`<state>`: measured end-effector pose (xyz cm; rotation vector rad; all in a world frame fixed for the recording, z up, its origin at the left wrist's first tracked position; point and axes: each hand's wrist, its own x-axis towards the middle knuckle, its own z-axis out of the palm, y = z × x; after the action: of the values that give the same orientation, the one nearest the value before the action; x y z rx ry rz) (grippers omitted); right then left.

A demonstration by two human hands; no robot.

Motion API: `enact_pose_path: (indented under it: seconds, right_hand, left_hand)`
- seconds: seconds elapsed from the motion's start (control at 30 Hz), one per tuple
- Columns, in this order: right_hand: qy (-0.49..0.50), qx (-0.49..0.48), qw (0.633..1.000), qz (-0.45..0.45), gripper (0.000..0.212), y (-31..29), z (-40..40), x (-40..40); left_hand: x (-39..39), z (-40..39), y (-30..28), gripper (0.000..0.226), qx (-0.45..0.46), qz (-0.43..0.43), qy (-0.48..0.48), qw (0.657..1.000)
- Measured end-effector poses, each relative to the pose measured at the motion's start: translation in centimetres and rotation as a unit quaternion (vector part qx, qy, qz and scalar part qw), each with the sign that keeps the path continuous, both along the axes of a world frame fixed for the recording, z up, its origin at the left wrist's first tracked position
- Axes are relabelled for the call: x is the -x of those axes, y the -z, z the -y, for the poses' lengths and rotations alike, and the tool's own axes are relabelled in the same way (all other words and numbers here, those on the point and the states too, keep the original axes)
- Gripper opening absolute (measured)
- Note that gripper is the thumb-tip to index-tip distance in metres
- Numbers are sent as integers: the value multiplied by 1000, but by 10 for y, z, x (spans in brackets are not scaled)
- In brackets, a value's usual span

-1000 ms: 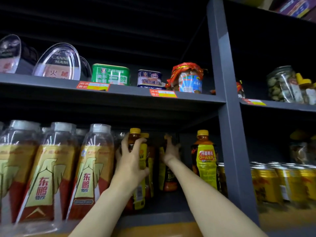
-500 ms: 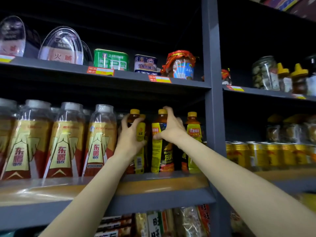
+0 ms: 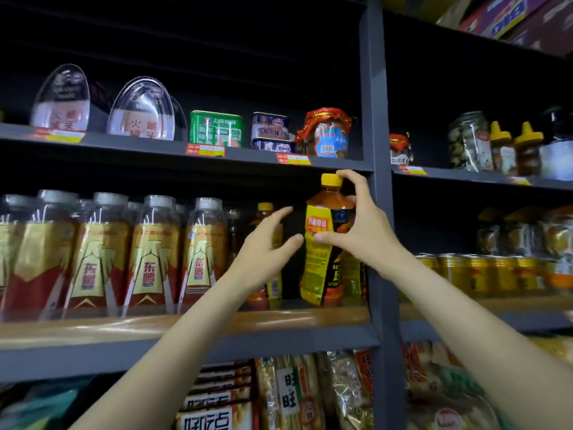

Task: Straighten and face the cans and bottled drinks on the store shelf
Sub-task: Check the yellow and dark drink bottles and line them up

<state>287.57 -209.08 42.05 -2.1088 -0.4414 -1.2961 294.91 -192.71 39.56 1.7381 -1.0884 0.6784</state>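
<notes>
The right hand [image 3: 361, 231] has pulled the yellow-capped, yellow-labelled bottle of brown drink [image 3: 325, 252] forward and grips it; the left hand [image 3: 263, 252] has let go, fingers spread.

The dark grey shelf [image 3: 279, 342] carried a row of clear red-and-gold bottles [image 3: 148, 256] along its left side. To their right stood a yellow-capped bottle [image 3: 269, 283], and at the far right, by the upright post [image 3: 376, 212], a yellow-labelled tea bottle [image 3: 322, 262]. The right bay's board [image 3: 527, 308] held gold cans [image 3: 496, 274].
</notes>
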Motion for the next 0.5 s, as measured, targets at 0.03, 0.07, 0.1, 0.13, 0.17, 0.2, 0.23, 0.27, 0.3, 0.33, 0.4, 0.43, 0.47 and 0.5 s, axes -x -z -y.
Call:
enact_pose_path:
  seconds: [0.03,0.07,0.1,0.13,0.17,0.2,0.23,0.27,0.3,0.33,0.4,0.43,0.47,0.5]
  right_hand:
    - [-16,-1,1000,20,92,4,0,5]
    - [-35,-4,999,42,92,7,-1,10]
    - [-54,-14,996,63,92,7,-2,14]
    - [-81,-31,993,82,92,7,-3,19]
    - [-113,-54,988,95,92,6,-6,23]
    - [-150,-85,980,101,91,4,-8,27]
    - [-189,-122,969,100,89,3,-11,31]
    - [-229,-163,955,93,88,2,-13,34]
    - [-268,-203,938,82,88,2,-15,36]
    - [-302,-239,920,68,87,3,-16,37]
    - [-343,-290,893,36,86,7,-18,39]
    - [-348,-304,887,16,85,10,-19,40]
    - [-343,-313,886,-13,83,12,-21,41]
    - [-338,-324,882,-50,78,15,-25,43]
  left_hand:
    - [6,-3,7,61,-18,-32,35,999]
    - [10,-6,14,66,-35,-56,57,996]
    - [13,-8,19,71,-48,-67,70,994]
    - [14,-10,22,74,-56,-71,75,993]
    - [15,-12,24,75,-54,-75,81,992]
    - [16,-14,24,76,-42,-86,91,991]
    - [18,-17,24,77,-21,-105,104,989]
    - [19,-21,23,79,0,-130,118,984]
    - [22,-26,24,79,24,-165,141,976]
    - [25,-31,24,74,56,-218,182,957]
    - [37,-34,27,59,115,-280,251,919]
    - [44,-34,29,57,141,-252,235,928]
    - [48,-36,30,58,159,-184,179,953]
    - [51,-39,29,61,164,-90,100,977]
